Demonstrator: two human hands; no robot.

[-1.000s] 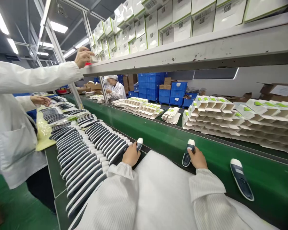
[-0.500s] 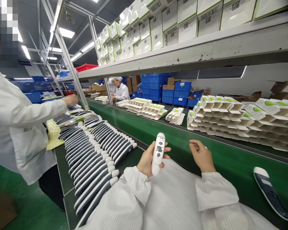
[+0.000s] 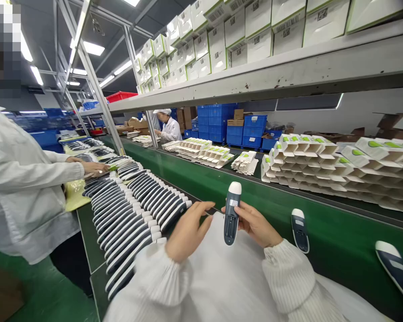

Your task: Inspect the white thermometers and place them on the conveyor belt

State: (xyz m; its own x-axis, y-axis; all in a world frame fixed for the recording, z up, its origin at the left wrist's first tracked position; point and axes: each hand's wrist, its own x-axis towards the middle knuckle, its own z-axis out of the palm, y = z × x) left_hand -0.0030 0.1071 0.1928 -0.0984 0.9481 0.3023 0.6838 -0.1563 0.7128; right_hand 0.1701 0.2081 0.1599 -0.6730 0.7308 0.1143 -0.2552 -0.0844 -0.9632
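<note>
My right hand (image 3: 257,223) grips a handheld thermometer (image 3: 233,214) by its side. Its dark back faces me, white tip up, with an uncovered battery compartment in the lower half. Just left of it, my left hand (image 3: 190,230) is empty, thumb and fingers apart and slightly blurred. Beneath and beyond that hand, long rows of similar dark-and-white thermometers (image 3: 127,232) lie side by side on the table. On the green belt to my right lie a thermometer (image 3: 300,232), back up with its compartment uncovered, and another thermometer (image 3: 396,270) partly cut off by the frame.
Folded-open cartons (image 3: 305,165) are stacked beyond the green belt (image 3: 265,190). Overhead, a metal shelf (image 3: 255,82) bears white boxes (image 3: 218,49). At left a co-worker (image 3: 30,179) reaches over the far thermometers. Blue crates (image 3: 245,129) stand behind, near another seated person (image 3: 170,127).
A thermometer was in my left hand, front facing me; now my right hand holds one, back showing. The belt thermometer shifted right, and another is now visible. The co-worker's hand came down.
</note>
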